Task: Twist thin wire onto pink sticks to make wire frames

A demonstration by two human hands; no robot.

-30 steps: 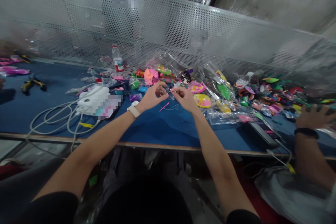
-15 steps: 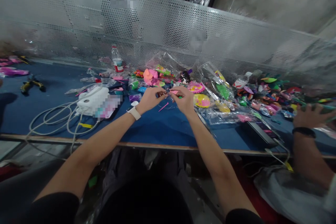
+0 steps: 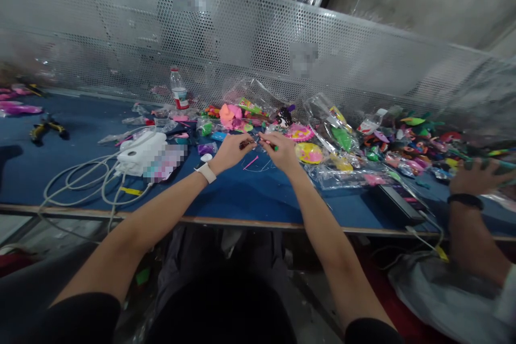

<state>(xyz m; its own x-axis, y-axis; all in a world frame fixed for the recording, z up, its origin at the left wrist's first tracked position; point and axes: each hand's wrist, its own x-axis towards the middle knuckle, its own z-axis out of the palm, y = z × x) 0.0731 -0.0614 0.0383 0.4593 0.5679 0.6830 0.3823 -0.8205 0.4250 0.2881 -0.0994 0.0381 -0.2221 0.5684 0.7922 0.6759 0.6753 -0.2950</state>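
Note:
My left hand [image 3: 233,151] is closed in a pinch on a small dark brown piece [image 3: 245,144], whose kind I cannot make out. Close to its right, my right hand [image 3: 280,149] pinches something small, mostly hidden by the fingers; a bit of green shows beneath them. The fingertips of both hands nearly meet above the blue table [image 3: 242,193]. Below them lies a thin pink stick [image 3: 250,162] beside a loose thin thread [image 3: 264,167]. A yellow and pink flat shape [image 3: 309,153] lies just right of my right hand.
A white power strip [image 3: 141,153] with coiled cables and a phone stand left. Pliers [image 3: 49,129] lie farther left, and a bottle [image 3: 178,90] stands behind. Colourful wrapped pieces cover the back. At right are a black box [image 3: 397,205] and another person's hand [image 3: 478,177].
The pink piece that showed at my right fingertips is now mostly out of sight. Both hands keep nearly the same place, fingers slightly shifted.

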